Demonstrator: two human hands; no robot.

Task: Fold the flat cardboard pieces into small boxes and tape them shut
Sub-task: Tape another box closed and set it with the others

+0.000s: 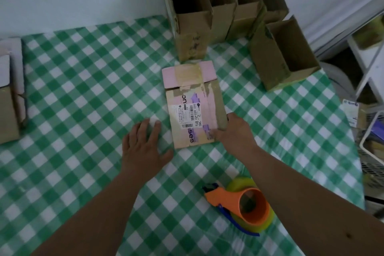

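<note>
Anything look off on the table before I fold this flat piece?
The flat cardboard piece is reused: old tape strips, torn edges and a shipping label cover its face. It lies slightly askew. The right hand grips its near right corner; the left hand rests flat on the tablecloth. Nothing is spilled.

Both bare forearms reach forward from the near edge. The left hand (143,147) lies flat, palm down, fingers straight and spread. The right hand (232,131), further right, has thumb and fingers curled in a pinch.
</note>
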